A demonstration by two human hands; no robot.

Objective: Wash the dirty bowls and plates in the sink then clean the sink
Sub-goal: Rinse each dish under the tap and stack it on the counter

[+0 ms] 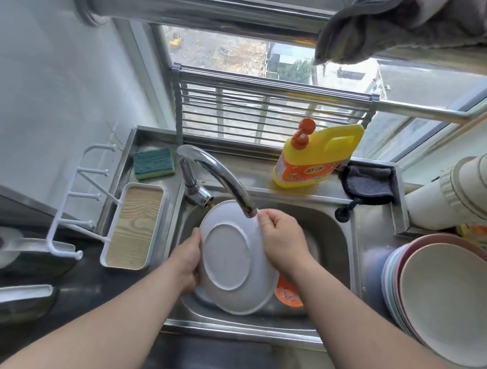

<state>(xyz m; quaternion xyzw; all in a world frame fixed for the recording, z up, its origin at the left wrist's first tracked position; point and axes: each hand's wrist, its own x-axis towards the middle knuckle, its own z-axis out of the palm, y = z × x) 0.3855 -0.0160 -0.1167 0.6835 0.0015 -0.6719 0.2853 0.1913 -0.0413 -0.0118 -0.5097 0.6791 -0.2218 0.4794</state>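
Observation:
A pale grey plate (pixel 227 256) is held on edge over the steel sink (pixel 336 244), its underside with the round foot ring facing me. My left hand (pixel 187 260) grips its left rim. My right hand (pixel 281 238) curls over the plate's upper right rim, right under the faucet spout (pixel 224 179). An orange strainer (pixel 288 294) lies in the basin behind the plate's lower right edge.
A stack of pastel plates and bowls (pixel 451 302) stands right of the sink. Yellow detergent bottle (pixel 316 156), dark cloth (pixel 368 184) and green sponge (pixel 153 163) sit on the back ledge. A wood-look tray (pixel 133 226) and white hook rack (pixel 80 201) are at the left.

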